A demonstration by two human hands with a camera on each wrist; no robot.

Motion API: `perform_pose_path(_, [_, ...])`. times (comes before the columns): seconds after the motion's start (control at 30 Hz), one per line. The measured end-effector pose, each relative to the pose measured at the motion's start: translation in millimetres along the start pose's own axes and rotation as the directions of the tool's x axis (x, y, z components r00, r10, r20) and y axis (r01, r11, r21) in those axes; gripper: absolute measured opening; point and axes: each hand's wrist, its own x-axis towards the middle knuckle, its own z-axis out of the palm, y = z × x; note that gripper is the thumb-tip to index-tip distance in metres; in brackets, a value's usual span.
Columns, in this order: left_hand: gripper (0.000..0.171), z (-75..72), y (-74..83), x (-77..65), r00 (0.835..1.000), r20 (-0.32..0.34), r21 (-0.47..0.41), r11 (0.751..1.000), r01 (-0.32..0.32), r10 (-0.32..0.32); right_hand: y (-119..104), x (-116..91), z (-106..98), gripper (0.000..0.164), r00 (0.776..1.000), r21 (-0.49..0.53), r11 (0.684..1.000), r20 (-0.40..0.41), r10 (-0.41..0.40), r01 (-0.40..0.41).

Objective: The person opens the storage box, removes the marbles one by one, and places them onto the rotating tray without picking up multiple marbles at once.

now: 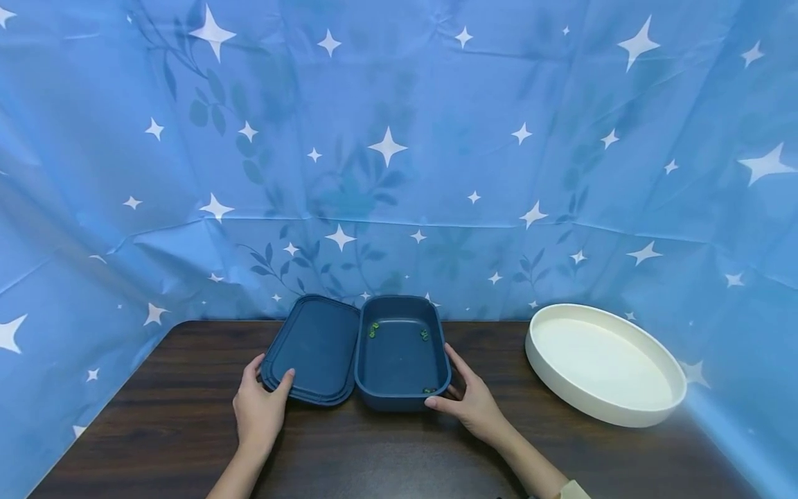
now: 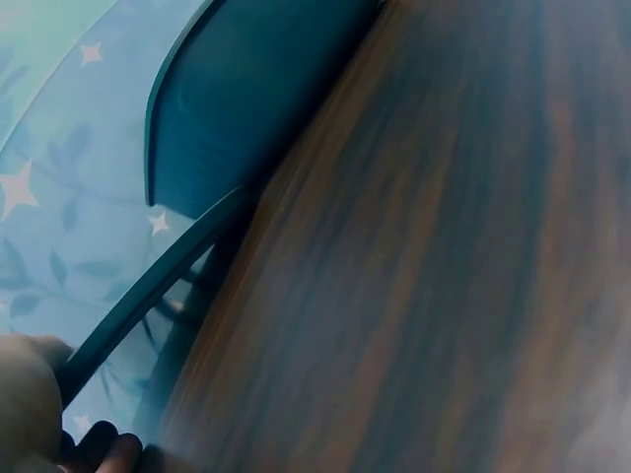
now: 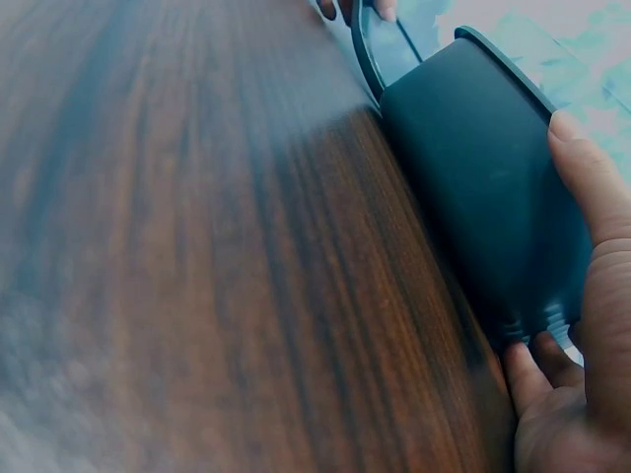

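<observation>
A dark blue rectangular box (image 1: pixel 399 403) stands uncovered at mid-table, with small green bits (image 1: pixel 373 330) near its inner corners. To its left is the matching dark blue lid (image 1: pixel 316 350), tilted, its right side down by the box. My left hand (image 1: pixel 259 410) grips the lid's raised left edge, thumb on the upper face and fingers underneath. In the left wrist view the lid (image 2: pixel 158 281) slants up from the table to that hand. My right hand (image 1: pixel 475 405) holds the box's near right corner; the right wrist view shows its thumb at the rim and fingers low on the wall.
A round cream tray (image 1: pixel 614 410) with a low rim stands at the right of the dark wood table (image 1: pixel 168 423). Behind the table hangs a blue curtain (image 1: pixel 436 173) with white stars, close to the back of the box and lid.
</observation>
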Motion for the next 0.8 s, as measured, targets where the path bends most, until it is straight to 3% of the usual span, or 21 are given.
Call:
perform_pose_path(0.23, [0.069,-6.5,-2.9,3.6,1.0,0.028,0.169,0.986,-0.007,0.002,1.1,-0.3,1.6,0.099,1.0,-0.001,1.0,-0.001,-0.007,0.007])
perform_pose_path(0.47, [0.07,-8.5,-7.5,5.9,0.992,0.126,0.33,0.944,-0.032,-0.01,2.0,-0.1,0.9,0.098,1.0,-0.012,1.0,-0.007,-0.007,0.007])
perform_pose_path(0.8, [0.071,-9.2,-9.9,4.4,0.984,0.178,0.398,0.914,-0.076,0.004,1.4,-0.2,1.9,0.098,1.0,-0.013,1.0,-0.013,-0.003,0.003])
